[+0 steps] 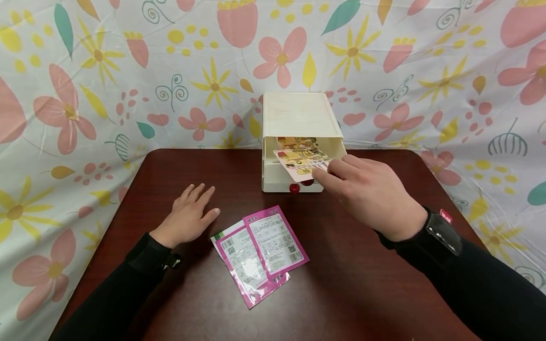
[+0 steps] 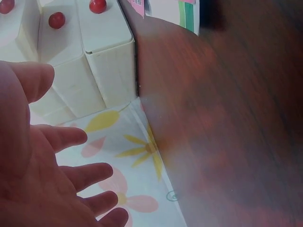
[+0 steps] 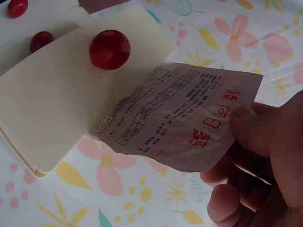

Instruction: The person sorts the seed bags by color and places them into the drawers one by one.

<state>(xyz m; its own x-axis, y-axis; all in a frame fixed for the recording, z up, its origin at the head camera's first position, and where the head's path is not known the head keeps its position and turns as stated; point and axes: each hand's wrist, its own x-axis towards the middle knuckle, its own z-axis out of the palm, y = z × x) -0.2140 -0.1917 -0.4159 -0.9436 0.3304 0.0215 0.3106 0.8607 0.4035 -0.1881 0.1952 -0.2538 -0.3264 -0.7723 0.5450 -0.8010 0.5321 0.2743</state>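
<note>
From the head view, the right hand (image 1: pixel 362 192) has the near end of a printed packet (image 1: pixel 300 163) pinched between thumb and fingers, right in front of the white drawer box (image 1: pixel 300 113) at the far side of the table (image 1: pixel 362 293). The packet's far end is up at the box's opening; can't tell if it's actually inside. More printed stuff (image 1: pixel 294 142) shows in there, with red knobs (image 1: pixel 294 188) below. Left hand (image 1: pixel 187 218) is over on the left, fingers apart; can't tell if it touches the table. Two pink packets (image 1: pixel 279 244) overlap near the middle.

Left wrist view: same hand, fingers and thumb spread loosely, the white drawers just beyond.

Right wrist view: clear pinch, thumb on the packet's lettered side, with a drawer front and its knob just beside it.
</note>
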